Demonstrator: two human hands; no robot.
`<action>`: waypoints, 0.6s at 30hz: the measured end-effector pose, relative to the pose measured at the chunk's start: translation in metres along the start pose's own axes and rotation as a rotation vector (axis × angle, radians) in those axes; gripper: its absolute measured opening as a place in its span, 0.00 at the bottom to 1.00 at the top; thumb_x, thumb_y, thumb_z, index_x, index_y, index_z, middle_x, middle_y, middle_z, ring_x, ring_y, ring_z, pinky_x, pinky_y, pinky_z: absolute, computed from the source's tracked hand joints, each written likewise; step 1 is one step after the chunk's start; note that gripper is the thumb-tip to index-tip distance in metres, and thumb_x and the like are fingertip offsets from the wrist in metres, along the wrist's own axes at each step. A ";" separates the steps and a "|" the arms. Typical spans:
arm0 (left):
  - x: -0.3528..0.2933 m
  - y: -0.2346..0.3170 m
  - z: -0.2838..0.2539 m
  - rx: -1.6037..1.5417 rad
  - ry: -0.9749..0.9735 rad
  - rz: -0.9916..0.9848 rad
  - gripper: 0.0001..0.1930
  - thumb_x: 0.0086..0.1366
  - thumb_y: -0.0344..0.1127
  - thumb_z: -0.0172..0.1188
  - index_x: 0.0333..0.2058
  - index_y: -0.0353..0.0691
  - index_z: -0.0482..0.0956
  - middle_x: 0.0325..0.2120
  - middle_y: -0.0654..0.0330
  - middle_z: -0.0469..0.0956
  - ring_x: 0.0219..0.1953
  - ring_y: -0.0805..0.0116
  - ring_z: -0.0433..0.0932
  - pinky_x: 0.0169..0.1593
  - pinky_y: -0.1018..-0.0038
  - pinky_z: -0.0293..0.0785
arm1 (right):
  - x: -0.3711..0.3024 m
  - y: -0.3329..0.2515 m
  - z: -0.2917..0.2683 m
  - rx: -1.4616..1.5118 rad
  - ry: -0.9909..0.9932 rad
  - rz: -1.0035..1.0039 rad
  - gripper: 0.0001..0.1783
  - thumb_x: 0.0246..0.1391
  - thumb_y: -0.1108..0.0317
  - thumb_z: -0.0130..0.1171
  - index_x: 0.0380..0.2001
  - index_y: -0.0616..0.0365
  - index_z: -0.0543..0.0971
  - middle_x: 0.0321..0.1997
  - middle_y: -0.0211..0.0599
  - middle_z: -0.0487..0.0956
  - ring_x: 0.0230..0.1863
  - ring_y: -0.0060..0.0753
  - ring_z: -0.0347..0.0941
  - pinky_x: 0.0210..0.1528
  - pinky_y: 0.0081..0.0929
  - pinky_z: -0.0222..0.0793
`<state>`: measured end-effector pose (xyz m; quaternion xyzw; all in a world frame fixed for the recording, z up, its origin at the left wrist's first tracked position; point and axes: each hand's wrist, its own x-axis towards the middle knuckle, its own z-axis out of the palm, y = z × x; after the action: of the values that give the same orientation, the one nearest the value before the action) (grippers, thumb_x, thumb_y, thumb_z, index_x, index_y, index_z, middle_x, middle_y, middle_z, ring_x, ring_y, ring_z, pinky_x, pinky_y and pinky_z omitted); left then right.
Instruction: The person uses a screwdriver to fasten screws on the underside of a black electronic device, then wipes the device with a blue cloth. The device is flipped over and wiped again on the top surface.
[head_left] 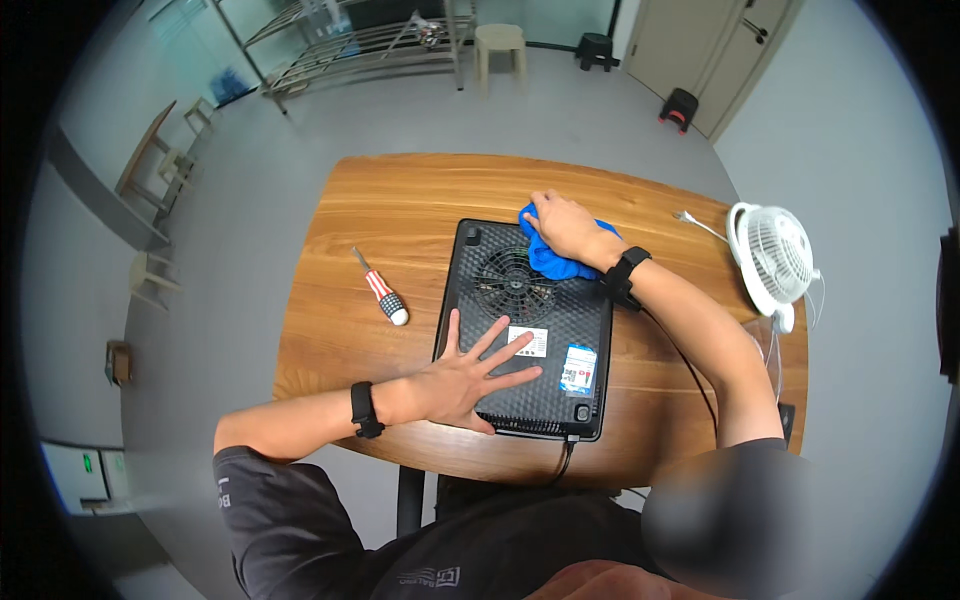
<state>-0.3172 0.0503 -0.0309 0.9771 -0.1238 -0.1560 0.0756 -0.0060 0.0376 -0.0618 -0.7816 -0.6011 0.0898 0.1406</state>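
A flat black induction cooker (562,325) lies bottom up on the wooden table, its round vent grille, corner feet and two stickers showing. My left hand (462,385) rests on its near left part, fingers spread and holding nothing. At the far right corner my right hand (570,228) grips a bunched blue cloth (550,265) and presses it onto the cooker's far edge. The right fingertips are partly hidden in the cloth. To the left of the cooker lies a screwdriver (382,290) with a red, white and dark patterned handle, apart from both hands.
A white fan (778,260) stands at the right side of the wooden table (400,190), its plug (686,217) lying nearby. A black cord (566,462) runs from the cooker's near edge. Stools (500,42) and a metal rack (360,45) stand beyond on the grey floor.
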 end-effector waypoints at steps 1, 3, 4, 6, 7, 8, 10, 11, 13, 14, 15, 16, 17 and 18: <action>0.000 0.000 0.001 -0.006 0.009 0.001 0.58 0.51 0.70 0.68 0.75 0.64 0.47 0.77 0.51 0.32 0.77 0.35 0.29 0.58 0.11 0.38 | 0.010 -0.003 0.000 0.028 0.004 -0.007 0.24 0.71 0.53 0.48 0.54 0.67 0.70 0.53 0.63 0.76 0.53 0.67 0.74 0.56 0.53 0.72; -0.001 0.000 0.001 -0.007 0.006 -0.001 0.58 0.51 0.70 0.68 0.75 0.64 0.47 0.77 0.52 0.32 0.77 0.36 0.29 0.58 0.11 0.37 | 0.030 -0.011 0.004 0.093 0.014 -0.019 0.25 0.70 0.53 0.49 0.55 0.68 0.70 0.54 0.64 0.76 0.56 0.66 0.73 0.57 0.53 0.71; -0.001 0.000 0.002 -0.007 0.005 -0.003 0.58 0.51 0.70 0.68 0.75 0.64 0.46 0.77 0.52 0.32 0.77 0.36 0.29 0.59 0.11 0.36 | 0.040 -0.019 0.013 0.107 0.030 -0.080 0.26 0.70 0.53 0.49 0.54 0.68 0.70 0.54 0.64 0.76 0.56 0.67 0.73 0.57 0.53 0.71; 0.000 -0.003 0.005 -0.025 0.022 0.008 0.59 0.49 0.70 0.69 0.75 0.66 0.46 0.77 0.54 0.33 0.77 0.37 0.30 0.59 0.12 0.37 | 0.060 -0.038 0.033 0.142 0.068 -0.180 0.26 0.69 0.53 0.50 0.54 0.68 0.71 0.54 0.63 0.76 0.56 0.68 0.73 0.58 0.53 0.71; 0.000 -0.004 0.006 -0.030 0.036 0.008 0.59 0.49 0.71 0.69 0.75 0.68 0.46 0.77 0.54 0.34 0.77 0.37 0.30 0.60 0.12 0.37 | 0.065 -0.047 0.037 0.192 0.049 -0.185 0.27 0.69 0.53 0.51 0.56 0.69 0.71 0.56 0.64 0.76 0.58 0.67 0.71 0.60 0.52 0.69; -0.001 -0.001 0.008 -0.040 0.049 0.005 0.59 0.48 0.71 0.69 0.75 0.69 0.46 0.77 0.54 0.34 0.77 0.37 0.30 0.60 0.12 0.38 | 0.069 -0.051 0.040 0.200 0.043 -0.227 0.27 0.69 0.53 0.50 0.56 0.69 0.71 0.56 0.64 0.76 0.59 0.66 0.71 0.60 0.52 0.69; -0.003 0.000 0.009 -0.013 0.053 -0.014 0.59 0.49 0.72 0.68 0.75 0.69 0.46 0.77 0.55 0.34 0.77 0.38 0.30 0.60 0.12 0.37 | 0.076 -0.051 0.040 0.217 0.032 -0.305 0.27 0.69 0.53 0.50 0.56 0.69 0.71 0.56 0.64 0.76 0.59 0.65 0.71 0.60 0.51 0.68; -0.003 0.000 0.009 -0.017 0.056 -0.012 0.59 0.50 0.71 0.68 0.75 0.69 0.46 0.77 0.54 0.34 0.77 0.38 0.30 0.60 0.12 0.37 | 0.076 -0.050 0.037 0.226 0.053 -0.321 0.26 0.70 0.53 0.50 0.54 0.69 0.73 0.54 0.63 0.77 0.59 0.65 0.71 0.60 0.51 0.68; -0.003 0.000 0.011 -0.023 0.051 -0.018 0.58 0.50 0.71 0.68 0.75 0.69 0.45 0.77 0.54 0.34 0.77 0.39 0.29 0.60 0.13 0.35 | 0.081 -0.051 0.033 0.278 0.012 -0.366 0.26 0.69 0.53 0.51 0.53 0.69 0.74 0.53 0.63 0.78 0.58 0.65 0.72 0.60 0.51 0.68; -0.002 0.000 0.011 -0.022 0.038 -0.021 0.58 0.50 0.72 0.67 0.75 0.70 0.45 0.78 0.55 0.34 0.77 0.39 0.28 0.61 0.13 0.34 | 0.081 -0.052 0.026 0.305 -0.004 -0.381 0.26 0.69 0.53 0.51 0.53 0.69 0.74 0.53 0.63 0.78 0.57 0.66 0.72 0.60 0.51 0.68; -0.002 0.000 0.013 -0.025 0.025 -0.030 0.58 0.50 0.73 0.67 0.75 0.71 0.45 0.78 0.56 0.34 0.77 0.39 0.27 0.61 0.14 0.34 | 0.084 -0.057 0.023 0.333 -0.031 -0.406 0.24 0.69 0.54 0.52 0.51 0.67 0.75 0.51 0.61 0.79 0.56 0.65 0.73 0.59 0.51 0.69; -0.002 0.000 0.013 -0.027 0.034 -0.031 0.58 0.50 0.73 0.67 0.75 0.71 0.45 0.78 0.56 0.33 0.77 0.39 0.27 0.61 0.14 0.33 | 0.084 -0.060 0.019 0.312 -0.061 -0.447 0.24 0.69 0.54 0.52 0.51 0.67 0.75 0.51 0.61 0.79 0.56 0.65 0.73 0.58 0.50 0.69; -0.002 0.001 0.012 -0.027 0.038 -0.028 0.58 0.51 0.73 0.67 0.75 0.72 0.45 0.78 0.56 0.33 0.77 0.39 0.26 0.62 0.14 0.32 | 0.081 -0.065 0.014 0.294 -0.089 -0.484 0.23 0.69 0.54 0.52 0.51 0.66 0.75 0.51 0.60 0.79 0.56 0.65 0.73 0.58 0.50 0.69; -0.003 0.000 0.012 -0.027 0.045 -0.028 0.58 0.51 0.73 0.67 0.75 0.72 0.44 0.78 0.56 0.33 0.77 0.39 0.26 0.62 0.14 0.32 | 0.080 -0.068 0.010 0.275 -0.117 -0.523 0.23 0.69 0.54 0.52 0.51 0.65 0.75 0.50 0.59 0.79 0.56 0.64 0.73 0.57 0.50 0.69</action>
<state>-0.3235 0.0492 -0.0413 0.9808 -0.1064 -0.1366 0.0894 -0.0505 0.1318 -0.0469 -0.5672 -0.7714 0.1758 0.2286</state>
